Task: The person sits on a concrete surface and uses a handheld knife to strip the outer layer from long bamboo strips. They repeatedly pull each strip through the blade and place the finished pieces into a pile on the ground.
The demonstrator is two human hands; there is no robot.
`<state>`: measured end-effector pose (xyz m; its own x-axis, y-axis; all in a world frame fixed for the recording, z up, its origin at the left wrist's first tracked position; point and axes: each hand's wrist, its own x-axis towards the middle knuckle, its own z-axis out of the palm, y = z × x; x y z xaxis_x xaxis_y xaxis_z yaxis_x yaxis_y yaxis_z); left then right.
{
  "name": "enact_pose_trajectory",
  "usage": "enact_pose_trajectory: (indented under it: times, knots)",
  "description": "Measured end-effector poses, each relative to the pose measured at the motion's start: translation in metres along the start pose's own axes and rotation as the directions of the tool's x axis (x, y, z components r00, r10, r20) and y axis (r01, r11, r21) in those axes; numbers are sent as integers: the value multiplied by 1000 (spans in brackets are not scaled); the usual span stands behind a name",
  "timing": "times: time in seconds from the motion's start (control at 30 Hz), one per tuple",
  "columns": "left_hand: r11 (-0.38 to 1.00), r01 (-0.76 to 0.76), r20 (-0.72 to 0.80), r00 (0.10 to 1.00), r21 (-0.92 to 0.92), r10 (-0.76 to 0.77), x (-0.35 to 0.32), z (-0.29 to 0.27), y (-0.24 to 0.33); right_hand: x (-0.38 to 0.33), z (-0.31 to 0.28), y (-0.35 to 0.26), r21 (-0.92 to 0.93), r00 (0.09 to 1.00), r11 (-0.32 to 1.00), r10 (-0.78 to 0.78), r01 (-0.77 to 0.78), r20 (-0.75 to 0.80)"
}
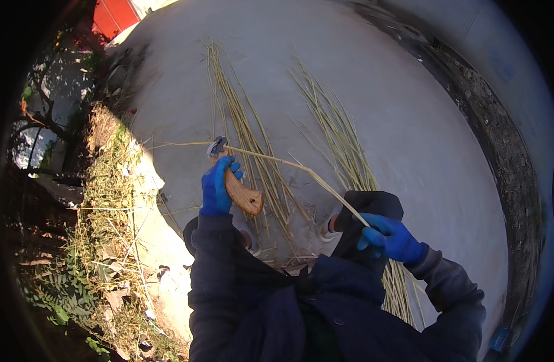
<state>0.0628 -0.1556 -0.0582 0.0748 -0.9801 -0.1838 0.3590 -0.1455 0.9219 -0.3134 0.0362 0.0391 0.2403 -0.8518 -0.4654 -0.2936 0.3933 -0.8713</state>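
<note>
Concrete slab (373, 78) fills centre, sunlit. Weedy verge (102, 241) at 9 o'clock, dirt strip (500, 139) at 3 o'clock. Two reed bundles on slab: one (240, 133) at 12 o'clock, other (337, 133) at 1 o'clock. Single reed stalk (289, 164) spans between hands, bent mid-length. Left hand (217, 184), blue glove, fingers wrapped round wooden-handled knife (240, 190), blade end touching stalk. Right hand (390, 238), blue glove, fingers pinching stalk's lower end, at 4 o'clock.
</note>
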Motion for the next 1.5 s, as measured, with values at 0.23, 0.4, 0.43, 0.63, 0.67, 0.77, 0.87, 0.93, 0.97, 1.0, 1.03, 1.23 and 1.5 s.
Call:
enact_pose_trajectory:
  times: [0.23,0.4,0.43,0.63,0.67,0.77,0.87,0.93,0.97,1.0,1.03,1.23,1.5]
  knots:
    - [992,-123,-226,968,-30,113,63,-133,27,-71,-57,91,-902,777,336,-630,270,-2]
    - [966,-252,-281,924,58,258,100,-260,92,-219,-171,202,-973,828,118,-512,-196,-229]
    - [963,-247,-294,917,108,268,107,-276,105,-250,-188,225,-958,781,92,-560,-273,-276]
    - [963,-261,-397,878,68,266,157,-338,189,-398,-243,300,-793,737,0,-368,-610,-567]
    - [964,-252,-393,880,86,265,164,-345,203,-411,-241,305,-758,721,-12,-322,-652,-614]
    - [949,-293,-320,894,114,315,180,-350,220,-414,-230,324,-769,700,114,-348,-629,-624]
    - [940,-259,-192,933,221,303,184,-327,196,-376,-209,343,-745,706,213,-239,-632,-667]
    - [931,-253,-122,949,265,292,184,-300,159,-341,-191,355,-740,724,257,-171,-622,-668]
    - [945,-213,-122,961,250,249,184,-287,142,-323,-181,362,-742,733,278,-156,-610,-662]
    - [932,-226,-38,968,282,247,181,-275,123,-307,-172,369,-757,754,299,-151,-581,-639]
    - [926,-249,65,969,285,240,178,-265,101,-292,-164,375,-741,769,304,-39,-599,-637]
    - [949,128,58,987,289,-151,168,-203,13,-240,-125,420,-631,643,161,335,-759,-688]
    - [809,-4,432,847,587,-309,146,-177,-41,-225,-80,437,-512,476,82,514,-855,-713]
